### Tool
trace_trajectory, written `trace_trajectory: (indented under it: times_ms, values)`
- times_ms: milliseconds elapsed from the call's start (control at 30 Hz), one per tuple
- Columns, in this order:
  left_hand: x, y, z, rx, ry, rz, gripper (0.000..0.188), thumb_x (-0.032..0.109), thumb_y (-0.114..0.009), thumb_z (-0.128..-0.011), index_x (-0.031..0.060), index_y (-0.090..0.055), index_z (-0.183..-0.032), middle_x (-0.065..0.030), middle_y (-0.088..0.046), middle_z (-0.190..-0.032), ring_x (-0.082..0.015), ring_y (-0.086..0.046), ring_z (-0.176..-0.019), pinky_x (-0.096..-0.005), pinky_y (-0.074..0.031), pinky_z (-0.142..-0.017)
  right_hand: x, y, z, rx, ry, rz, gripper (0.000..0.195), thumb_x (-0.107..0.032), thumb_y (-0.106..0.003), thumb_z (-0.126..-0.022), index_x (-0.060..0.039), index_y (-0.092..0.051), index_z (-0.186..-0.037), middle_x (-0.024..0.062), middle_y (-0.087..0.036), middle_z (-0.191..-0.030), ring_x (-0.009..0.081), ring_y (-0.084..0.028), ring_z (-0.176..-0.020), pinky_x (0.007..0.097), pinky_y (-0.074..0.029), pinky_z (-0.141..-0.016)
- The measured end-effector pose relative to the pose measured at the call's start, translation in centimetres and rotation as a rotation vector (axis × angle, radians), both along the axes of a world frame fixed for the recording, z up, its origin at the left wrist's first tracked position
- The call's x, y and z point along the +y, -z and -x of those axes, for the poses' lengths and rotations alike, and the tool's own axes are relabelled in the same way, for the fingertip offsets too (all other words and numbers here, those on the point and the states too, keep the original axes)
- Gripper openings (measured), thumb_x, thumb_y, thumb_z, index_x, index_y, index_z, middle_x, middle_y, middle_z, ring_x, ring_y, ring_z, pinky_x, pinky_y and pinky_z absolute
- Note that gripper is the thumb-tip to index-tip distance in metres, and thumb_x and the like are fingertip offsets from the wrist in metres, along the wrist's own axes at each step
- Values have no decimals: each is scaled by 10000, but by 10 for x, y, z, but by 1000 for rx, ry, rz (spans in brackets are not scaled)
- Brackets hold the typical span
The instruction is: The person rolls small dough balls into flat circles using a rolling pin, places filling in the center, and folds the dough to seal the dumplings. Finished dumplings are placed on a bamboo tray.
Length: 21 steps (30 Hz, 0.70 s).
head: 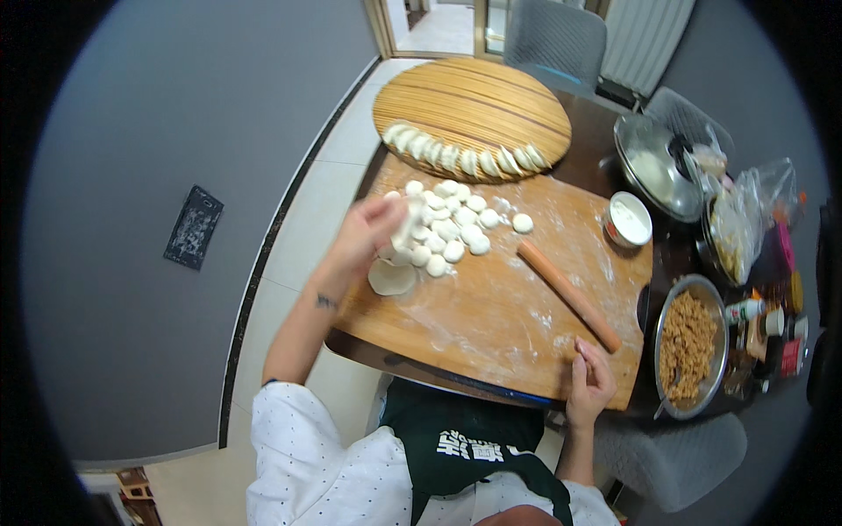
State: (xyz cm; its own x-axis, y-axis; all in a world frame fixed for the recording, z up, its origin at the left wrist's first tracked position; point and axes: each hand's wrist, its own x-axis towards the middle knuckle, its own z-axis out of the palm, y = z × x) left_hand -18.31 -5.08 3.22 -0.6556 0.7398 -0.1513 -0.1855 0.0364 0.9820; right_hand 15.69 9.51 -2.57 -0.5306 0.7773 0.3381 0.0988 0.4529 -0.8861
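Note:
My left hand [365,233] is raised over the left side of a floured wooden board [487,309]. A thin, pale dough wrapper [410,223], blurred by motion, hangs from its fingers. Just below that hand, a round, flat dough wrapper [392,277] lies on the board. Many small dough pieces [447,229] are clustered beside and behind the hand, some hidden by it. My right hand [591,381] is at the board's front right edge, fingers loosely curled and holding nothing visible. Close to its fingertips is the near end of a wooden rolling pin [569,296], lying diagonally.
Behind the board, a round slatted tray [470,92] carries a row of folded dumplings [450,158]. A white bowl of flour [629,220] stands at the board's right. Farther right are a metal bowl of filling [688,342], a glass-lidded pan [658,167], plastic bags [746,204] and several bottles.

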Motion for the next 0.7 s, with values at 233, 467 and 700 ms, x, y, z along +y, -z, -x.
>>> trace_trajectory:
  times_ms: [233,467,700]
  values:
    - [66,-11,180,617,-345,208,261,209,-632,-797,22,-663,-976,-6,-645,-773,-70,-557,-625,-217,-450,-561,-8,15,16,-60,165,-223,180,47,-543,-792,48,-616,-956,155,-619,-989,276,-555,-981,354,-411,-886]
    - [102,38,231,884,-346,409,253,246,-688,-680,63,-703,-855,-92,-683,-806,-174,-652,-721,-291,-506,-699,-10,20,20,-107,251,-298,198,44,-548,-778,44,-621,-962,150,-620,-1000,292,-530,-1020,372,-393,-912]
    - [108,34,226,845,-211,463,288,272,-716,-622,81,-713,-838,-95,-683,-820,-190,-653,-751,-295,-505,-718,-12,18,21,-143,235,-335,174,45,-555,-773,35,-625,-932,147,-629,-989,290,-545,-989,367,-401,-898]
